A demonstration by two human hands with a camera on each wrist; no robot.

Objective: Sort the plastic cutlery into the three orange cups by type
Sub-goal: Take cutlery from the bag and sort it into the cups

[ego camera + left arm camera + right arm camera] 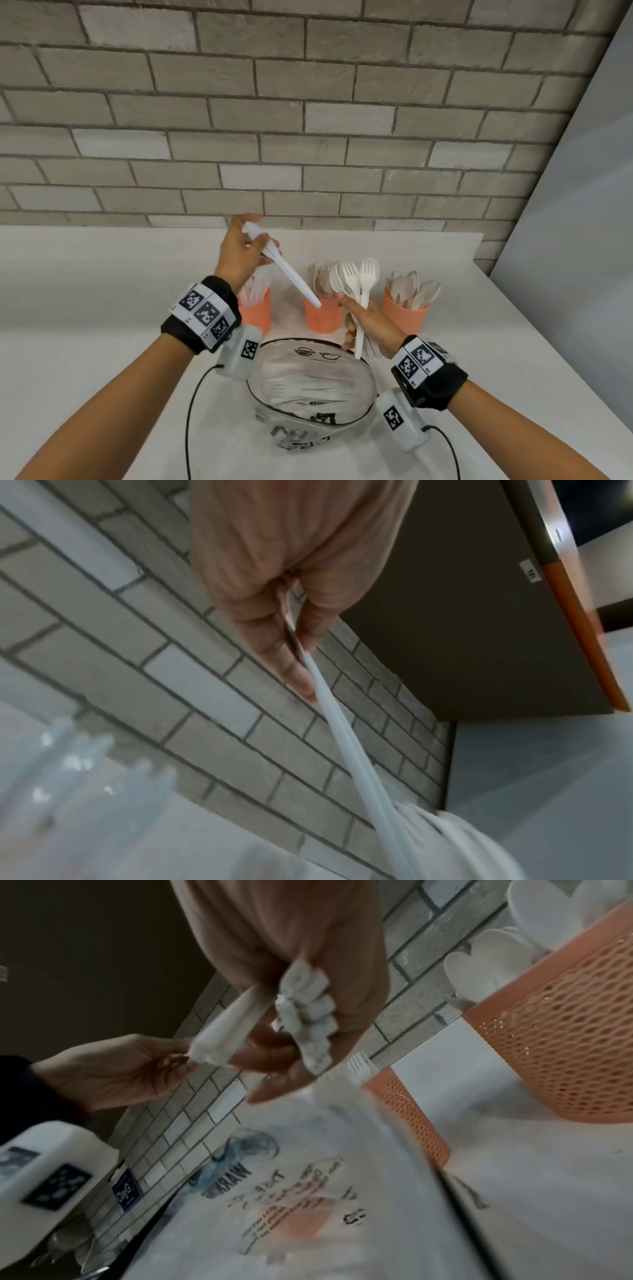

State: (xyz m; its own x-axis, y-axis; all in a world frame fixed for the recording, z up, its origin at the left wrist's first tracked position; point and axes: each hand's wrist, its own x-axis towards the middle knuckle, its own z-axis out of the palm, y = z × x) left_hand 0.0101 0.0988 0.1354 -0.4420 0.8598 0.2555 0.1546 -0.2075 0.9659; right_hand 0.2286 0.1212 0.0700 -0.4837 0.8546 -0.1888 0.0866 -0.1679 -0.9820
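Three orange mesh cups stand in a row by the wall: the left cup holds knives, the middle cup forks, the right cup spoons. My left hand is raised above the left cup and pinches a couple of white plastic knives, which slant down to the right. Their free end lies close to my right thumb. My right hand grips a bunch of white forks by the handles, heads up, in front of the middle cup. The right wrist view shows the fork handle ends.
A clear plastic bag with printed warnings and more white cutlery inside lies on the white counter in front of the cups. A grey brick wall rises just behind them. Black cables trail from both wrist cameras.
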